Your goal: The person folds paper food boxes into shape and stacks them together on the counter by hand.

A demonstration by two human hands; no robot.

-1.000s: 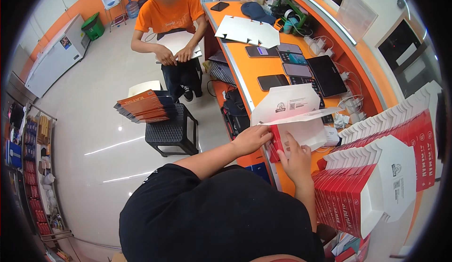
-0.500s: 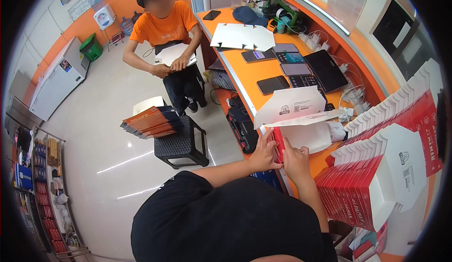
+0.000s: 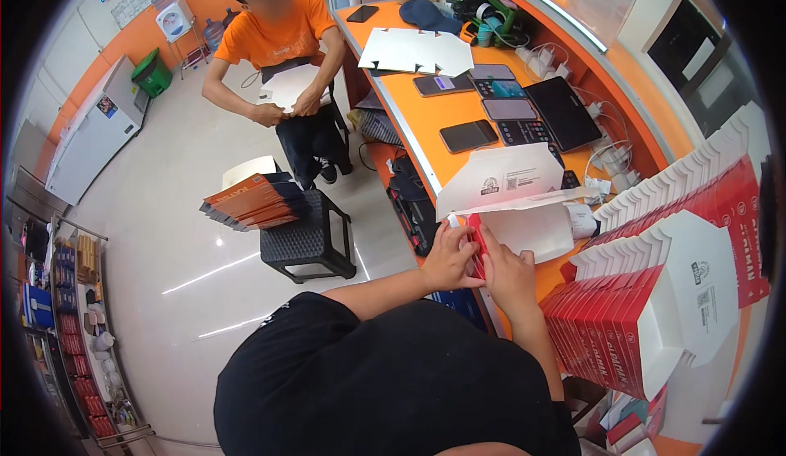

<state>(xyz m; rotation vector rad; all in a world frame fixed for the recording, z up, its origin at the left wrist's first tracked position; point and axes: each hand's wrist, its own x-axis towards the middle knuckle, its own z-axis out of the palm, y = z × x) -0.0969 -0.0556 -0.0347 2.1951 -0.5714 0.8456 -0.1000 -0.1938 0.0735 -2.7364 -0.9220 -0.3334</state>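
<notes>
A red-and-white cardboard box (image 3: 536,231) stands partly folded at the edge of the orange counter, its white lid flap raised on the far side. My left hand (image 3: 452,257) is closed on the box's red near-left wall, fingertips pressed against the fold. Close beside it, my right hand (image 3: 509,274) grips the same wall, its fingers bent over the top edge. The hands partly cover that wall. To the right stands a nested stack of red-and-white boxes (image 3: 602,329), with another stack (image 3: 696,206) behind it.
Several phones (image 3: 468,135) and a black tablet (image 3: 563,114) lie on the counter (image 3: 401,104) beside a flat white box blank (image 3: 416,51). Orange folded boxes (image 3: 254,202) sit on a black stool (image 3: 299,243). A seated person in orange (image 3: 274,38) handles a white sheet of card.
The view has shifted slightly. Both hands stay on the red wall, with the right fingers now bent further over its edge. The seated person's hands have shifted a little on the card.
</notes>
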